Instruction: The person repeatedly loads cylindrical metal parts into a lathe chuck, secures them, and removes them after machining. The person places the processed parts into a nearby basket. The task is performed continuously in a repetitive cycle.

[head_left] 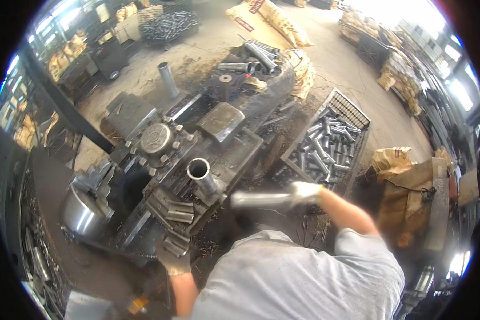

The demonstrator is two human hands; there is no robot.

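Note:
My right hand (305, 192), in a pale glove, is closed on the right end of a metal tube (258, 200). The tube is held roughly level to the right of the lathe-like machine and is smeared by motion. At the machine's near edge, my gloved left hand (174, 264) grips a curved, ribbed metal piece (176, 244); the piece partly hides the fingers. A similar curved piece (180, 212) lies on the machine just beyond it. Past that, a wide tube (201, 176) stands upright on the carriage.
The chuck (85, 208) is on the left, beside a bolted round tool post (157, 140). A crate (365, 114) of short metal tubes stands at right. Longer tubes (258, 56) are piled at the machine's far end. Paper sacks (272, 24) lie beyond on the floor.

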